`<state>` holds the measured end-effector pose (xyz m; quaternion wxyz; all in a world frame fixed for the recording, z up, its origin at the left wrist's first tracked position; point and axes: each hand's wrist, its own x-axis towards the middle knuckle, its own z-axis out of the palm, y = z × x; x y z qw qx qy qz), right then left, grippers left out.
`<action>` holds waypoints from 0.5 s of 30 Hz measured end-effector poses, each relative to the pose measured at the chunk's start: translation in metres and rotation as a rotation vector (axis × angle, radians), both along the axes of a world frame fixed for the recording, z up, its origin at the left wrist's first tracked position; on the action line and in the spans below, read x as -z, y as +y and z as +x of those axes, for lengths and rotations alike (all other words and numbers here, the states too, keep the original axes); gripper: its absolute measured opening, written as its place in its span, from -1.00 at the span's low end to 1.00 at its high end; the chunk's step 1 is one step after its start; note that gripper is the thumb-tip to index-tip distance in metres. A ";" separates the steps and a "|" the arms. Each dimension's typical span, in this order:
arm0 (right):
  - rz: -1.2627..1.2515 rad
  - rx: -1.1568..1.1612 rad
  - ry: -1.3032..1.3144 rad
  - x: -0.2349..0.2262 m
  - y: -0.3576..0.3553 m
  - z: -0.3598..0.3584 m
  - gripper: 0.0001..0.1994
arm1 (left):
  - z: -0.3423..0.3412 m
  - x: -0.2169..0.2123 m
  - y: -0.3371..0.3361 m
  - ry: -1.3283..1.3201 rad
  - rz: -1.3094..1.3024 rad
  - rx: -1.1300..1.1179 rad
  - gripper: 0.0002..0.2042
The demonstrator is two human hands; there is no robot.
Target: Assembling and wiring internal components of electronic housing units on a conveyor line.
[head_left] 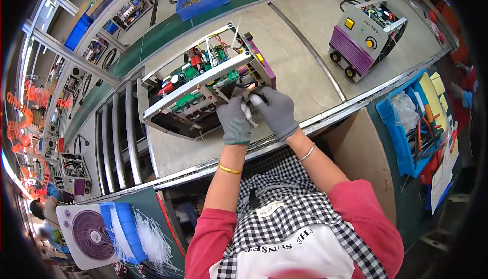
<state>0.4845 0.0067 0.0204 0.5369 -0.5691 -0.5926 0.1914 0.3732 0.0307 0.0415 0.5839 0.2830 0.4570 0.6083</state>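
An open-frame welding machine [203, 78] with green circuit boards, red parts and a purple front panel lies on the bench in front of me. My left hand [234, 119], in a grey knit glove, is closed at its near side, close to the front panel. Beside it, my right hand [277, 112], gloved alike, has its fingers curled in toward the same spot. A small white piece [249, 114] shows between the two hands; its kind is unclear. The fingertips are partly hidden, so what each hand pinches cannot be made out.
A second welding machine [370, 37] stands at the right of the bench. A blue tray of small brass-coloured parts [203, 0] lies at the back. Right of me is a blue bin of tools [406, 121]; lower left, a blue bin [124, 233] with white cable ties and a fan [91, 236]. Metal rollers [117, 136] are at left.
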 end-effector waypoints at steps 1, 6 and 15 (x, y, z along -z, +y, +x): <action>-0.004 0.023 -0.005 0.000 0.000 -0.001 -0.79 | -0.001 0.001 0.000 -0.018 0.016 0.032 -0.83; -0.031 0.001 -0.016 0.000 0.000 -0.001 -0.78 | -0.004 0.002 0.000 0.000 -0.011 0.007 -0.84; -0.019 -0.016 0.003 -0.001 0.000 -0.002 -0.78 | -0.008 -0.003 -0.001 -0.041 -0.038 0.022 -0.84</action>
